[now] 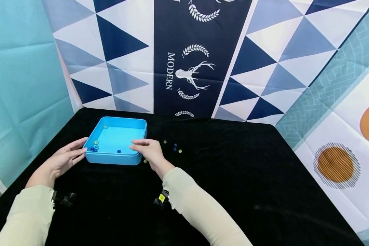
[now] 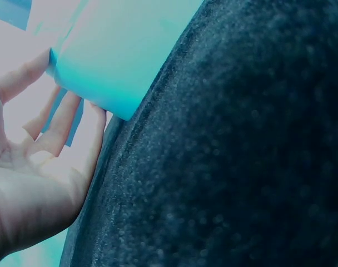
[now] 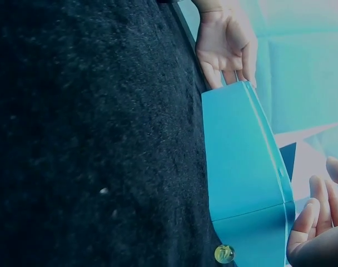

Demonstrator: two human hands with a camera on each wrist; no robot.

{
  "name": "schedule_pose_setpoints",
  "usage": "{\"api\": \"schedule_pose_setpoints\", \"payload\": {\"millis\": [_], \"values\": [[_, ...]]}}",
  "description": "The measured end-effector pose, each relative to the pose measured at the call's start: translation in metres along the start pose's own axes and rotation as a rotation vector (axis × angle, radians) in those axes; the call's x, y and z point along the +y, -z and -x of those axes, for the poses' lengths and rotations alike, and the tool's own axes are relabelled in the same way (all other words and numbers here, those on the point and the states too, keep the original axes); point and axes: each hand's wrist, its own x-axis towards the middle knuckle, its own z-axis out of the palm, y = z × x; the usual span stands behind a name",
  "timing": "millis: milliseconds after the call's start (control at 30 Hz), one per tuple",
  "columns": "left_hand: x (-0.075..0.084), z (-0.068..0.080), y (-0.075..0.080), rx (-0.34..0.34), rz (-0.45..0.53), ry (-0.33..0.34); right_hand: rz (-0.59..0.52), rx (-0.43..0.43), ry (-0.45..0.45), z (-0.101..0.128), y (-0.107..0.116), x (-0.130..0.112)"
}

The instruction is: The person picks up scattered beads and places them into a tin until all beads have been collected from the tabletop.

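Note:
A shallow blue tray [image 1: 112, 159] sits on the black cloth, with several small marbles [image 1: 94, 147] in it, blue and green. My left hand [image 1: 72, 152] lies with straight fingers against the tray's near left corner; in the left wrist view the fingertips [image 2: 97, 111] touch the tray wall [image 2: 119, 61]. My right hand [image 1: 142, 147] rests its extended fingers over the near right rim. In the right wrist view its fingers [image 3: 316, 214] hover at the tray's corner [image 3: 241, 156], with the left hand [image 3: 227, 47] at the far end.
Loose marbles [image 1: 174, 146] lie on the black cloth [image 1: 233, 177] just right of the tray, and one green marble [image 3: 224, 254] lies by its near right corner. Patterned cloth walls enclose the table at the back and on both sides.

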Motion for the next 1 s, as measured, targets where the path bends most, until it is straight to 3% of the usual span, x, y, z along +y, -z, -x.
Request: {"api": "schedule_pose_setpoints", "payload": {"millis": [500,1000], "values": [[0.001,0.001,0.0,0.002,0.002,0.009,-0.047,-0.024,0.029,0.014,0.019,0.011],[0.0,0.001,0.001,-0.002,0.022,0.01,-0.053,0.005,0.067,0.023,0.047,0.024]]}}
